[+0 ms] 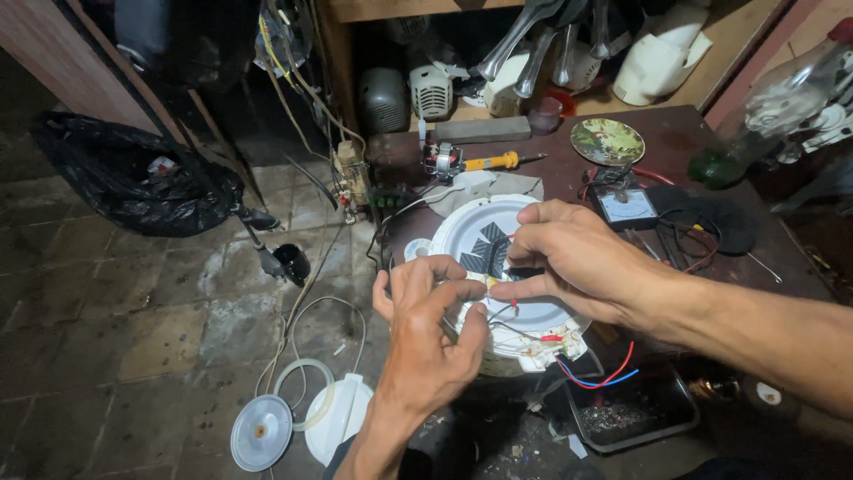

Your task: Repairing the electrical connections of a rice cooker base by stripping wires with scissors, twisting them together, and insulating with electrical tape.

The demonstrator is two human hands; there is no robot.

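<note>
Left hand (426, 333): fingers curled, thumb and forefinger pinched shut on a thin wire (498, 313) over the near rim of the round white appliance base (466, 233). Right hand (569, 258): also closed in a fingertip pinch, tips meeting the left's just above the base; what sits between them is too small to tell, probably the same lead or a yellow-tipped joint. Both hands touch at the fingertips.

Under the hands: the base lies flat at the near edge of the dark brown workbench (675, 142), a dark patterned patch at its centre. Red and blue wires (600, 378) trail from its near side, below the right wrist, toward a black tray (635, 413).

Beyond the right hand: a small analogue meter (626, 207) with leads, a round patterned dish (607, 140). Beyond the left: a yellow-handled screwdriver (493, 162).

Below the left forearm, on the tiled floor: white round lid (261, 433). Far left: black plastic bag (133, 173).

Judgement: fine-lead work; best done with wrists braced on the base rim, short grip close to the joint, no pull on the red and blue leads.
</note>
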